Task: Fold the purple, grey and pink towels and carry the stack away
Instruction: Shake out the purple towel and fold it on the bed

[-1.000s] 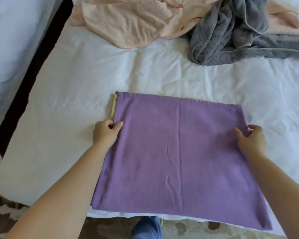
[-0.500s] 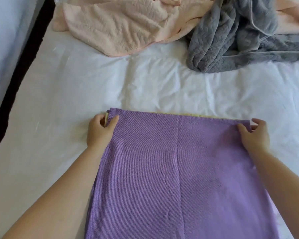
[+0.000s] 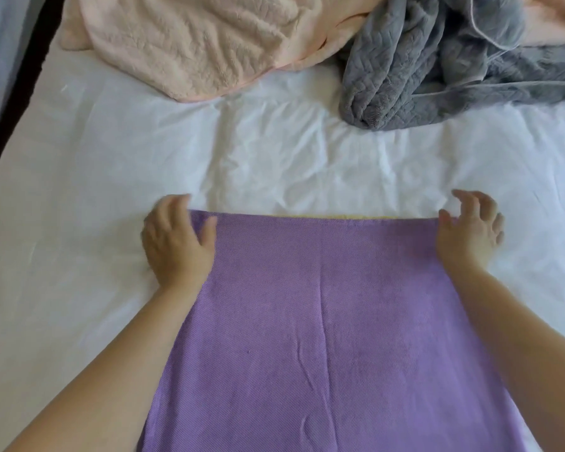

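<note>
Two hands sat at the purple towel's [image 3: 323, 321] far corners, my left hand [image 3: 177, 243] and right hand [image 3: 470, 236] equally near. Each grip was loose, fingers spread and lifted, thumbs resting on the cloth, clamping nothing. The towel lay flat on the white bed [image 3: 79, 190], its long axis running from me toward the far hem, so the next fold likely turned on that edge. Half a second earlier, both grips pinched those corners. Beyond, the pink towel [image 3: 183, 44] and grey towel [image 3: 437, 66] lay crumpled.
</note>
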A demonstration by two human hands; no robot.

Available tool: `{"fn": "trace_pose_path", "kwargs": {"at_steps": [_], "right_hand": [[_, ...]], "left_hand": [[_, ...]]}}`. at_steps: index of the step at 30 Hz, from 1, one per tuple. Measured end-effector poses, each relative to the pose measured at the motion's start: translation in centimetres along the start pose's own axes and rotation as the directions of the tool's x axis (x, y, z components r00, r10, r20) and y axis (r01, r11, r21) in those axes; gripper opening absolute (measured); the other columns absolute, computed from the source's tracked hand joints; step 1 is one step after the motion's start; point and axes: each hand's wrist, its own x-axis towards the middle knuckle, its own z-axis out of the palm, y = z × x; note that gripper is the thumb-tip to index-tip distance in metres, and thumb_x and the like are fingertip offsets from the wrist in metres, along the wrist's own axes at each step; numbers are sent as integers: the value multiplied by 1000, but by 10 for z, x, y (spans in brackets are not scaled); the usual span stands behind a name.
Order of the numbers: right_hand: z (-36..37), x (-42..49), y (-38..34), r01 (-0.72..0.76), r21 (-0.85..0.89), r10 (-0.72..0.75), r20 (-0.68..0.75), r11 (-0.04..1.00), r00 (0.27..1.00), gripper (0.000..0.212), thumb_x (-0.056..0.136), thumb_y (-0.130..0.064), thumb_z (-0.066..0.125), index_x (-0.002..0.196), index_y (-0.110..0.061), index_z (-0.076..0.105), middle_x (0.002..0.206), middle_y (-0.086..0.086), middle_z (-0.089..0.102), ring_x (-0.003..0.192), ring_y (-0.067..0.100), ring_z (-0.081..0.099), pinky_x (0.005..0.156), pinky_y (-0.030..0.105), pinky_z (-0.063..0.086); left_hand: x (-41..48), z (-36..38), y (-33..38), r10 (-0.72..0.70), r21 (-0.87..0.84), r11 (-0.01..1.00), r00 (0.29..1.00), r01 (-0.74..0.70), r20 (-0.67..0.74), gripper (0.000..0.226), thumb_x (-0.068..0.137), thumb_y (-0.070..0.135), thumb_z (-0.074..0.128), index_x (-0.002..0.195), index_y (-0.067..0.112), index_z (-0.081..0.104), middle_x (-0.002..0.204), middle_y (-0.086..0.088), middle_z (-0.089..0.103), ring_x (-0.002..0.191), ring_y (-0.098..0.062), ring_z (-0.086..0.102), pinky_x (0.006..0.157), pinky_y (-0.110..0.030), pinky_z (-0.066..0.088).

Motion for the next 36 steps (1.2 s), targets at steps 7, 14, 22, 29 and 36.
{"fn": "trace_pose_path", "kwargs": {"at_steps": [7,14,22,29,36], "right_hand": [[45,-103,-32,534,-28,-480,401,845,780,57,96,-56,29,148,-38,16,156,-17,7,146,10,3,119,38,5],[25,-51,56,384,-302,-265,367,873,892,70,89,-69,8,150,-34,4,158,-16,8,146,8,3,119,33,2],[12,-114,-8,373,-147,-314,314,916,896,61,96,-48,27,150,-21,20,158,-3,9,147,24,4,119,42,5],[9,-171,42,466,-263,-317,455,845,832,67,91,-63,12,150,-33,12,156,-18,5,147,12,8,118,36,7],[-33,-161,90,196,-304,-104,295,932,950,61,97,-46,29,151,-21,18,160,-4,9,148,21,2,119,41,4]], "left_hand": [[-39,38,51,458,13,830,694,-558,555,63,94,61,12,151,34,10,160,10,6,148,-15,1,119,-47,3],[-22,38,-8,308,233,842,788,-487,533,73,91,66,10,151,25,16,158,7,17,147,-17,15,119,-43,7],[-77,-3,27,306,154,901,844,-406,440,66,96,59,14,152,23,14,160,0,12,148,-23,5,118,-49,0],[-134,0,8,328,125,880,777,-458,538,66,94,60,23,151,26,22,157,8,19,145,-16,21,117,-44,12],[-145,-29,-6,131,251,931,884,-265,449,69,92,57,18,149,19,28,157,-2,25,146,-28,19,118,-49,6]]}}
